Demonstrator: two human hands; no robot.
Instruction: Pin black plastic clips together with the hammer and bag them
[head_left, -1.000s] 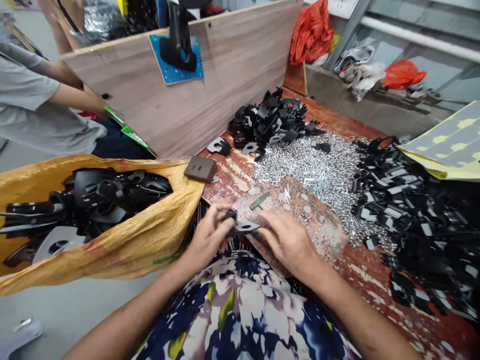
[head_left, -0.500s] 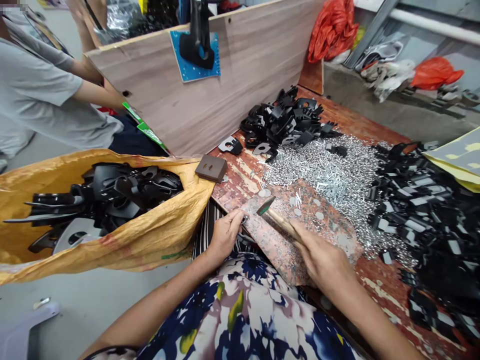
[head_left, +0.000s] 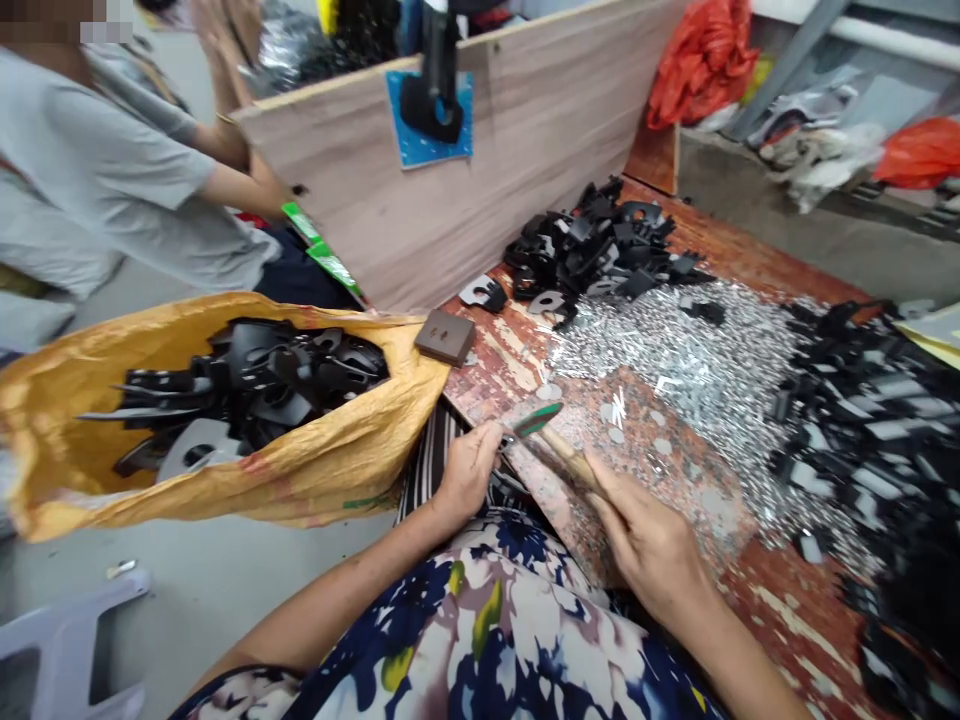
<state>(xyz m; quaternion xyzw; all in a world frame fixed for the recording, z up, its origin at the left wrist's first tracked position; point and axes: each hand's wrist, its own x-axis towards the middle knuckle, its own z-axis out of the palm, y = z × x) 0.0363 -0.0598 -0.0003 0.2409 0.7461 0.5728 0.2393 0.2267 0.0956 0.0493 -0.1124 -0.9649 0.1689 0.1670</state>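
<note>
Closed around a wooden handle, my right hand (head_left: 649, 530) holds a hammer (head_left: 568, 455) whose green-marked head lies just right of my left fingertips. My left hand (head_left: 471, 468) pinches a small dark part (head_left: 509, 440) at the near edge of a speckled stone slab (head_left: 551, 490). The hammer head is close to this part; whether they touch I cannot tell. On the slab lie a few thin metal pins (head_left: 617, 408). Beyond it spreads a big heap of shiny pins (head_left: 675, 335).
Black plastic parts are piled at the back (head_left: 592, 245) and right (head_left: 877, 420) of the worn red table (head_left: 502, 350). A brown block (head_left: 445, 337) sits beside a yellow sack (head_left: 330, 470) of black parts. Behind a wooden board (head_left: 525, 125), a co-worker in a grey shirt (head_left: 127, 150) sits at left.
The view has swung left, so the scene sits further right. The hammer head has come closer to the small part in my left fingers. Both hands keep their grips.
</note>
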